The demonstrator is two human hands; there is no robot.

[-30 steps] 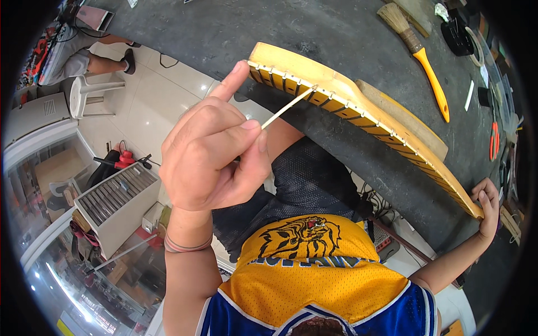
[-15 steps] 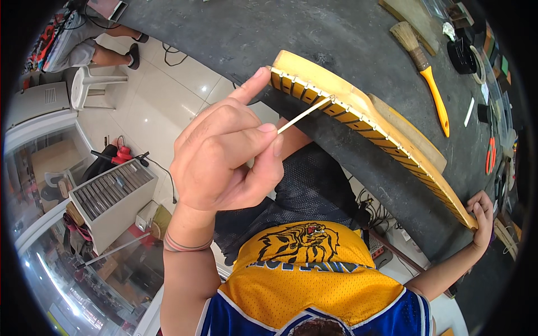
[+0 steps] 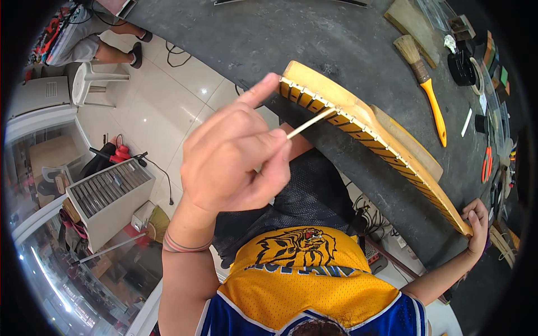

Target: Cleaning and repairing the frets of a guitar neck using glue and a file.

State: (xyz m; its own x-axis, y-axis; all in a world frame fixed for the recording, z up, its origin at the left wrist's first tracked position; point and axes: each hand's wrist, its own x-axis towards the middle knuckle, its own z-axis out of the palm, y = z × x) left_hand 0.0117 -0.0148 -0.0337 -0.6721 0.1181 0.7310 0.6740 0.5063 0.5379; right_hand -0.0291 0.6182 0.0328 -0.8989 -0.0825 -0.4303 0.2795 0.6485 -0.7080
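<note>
My left hand [image 3: 235, 159] is closed on a thin pale wooden stick [image 3: 308, 122] between thumb and fingers, its tip at the edge of a maple guitar neck [image 3: 358, 127] with dark markings along the frets. One finger stretches up to the neck's upper end. My right hand [image 3: 475, 224] grips the other end at the lower right. The neck is tilted edge-up at the front of the dark workbench [image 3: 314, 33], beside a beige padded block [image 3: 410, 137] that shows behind it.
A yellow-handled brush [image 3: 434, 112], black tape roll [image 3: 459, 70] and orange-handled scissors [image 3: 486, 165] lie on the bench's right. At left are a white plastic stool [image 3: 92, 84], a seated person's legs [image 3: 112, 51], a slotted cabinet [image 3: 109, 193] and cables on the tiled floor [image 3: 129, 106].
My left hand, the stick and the neck's upper end have shifted down and rightward in the picture. Bench items have also shifted downward, so the view has moved. Both grips are unchanged.
</note>
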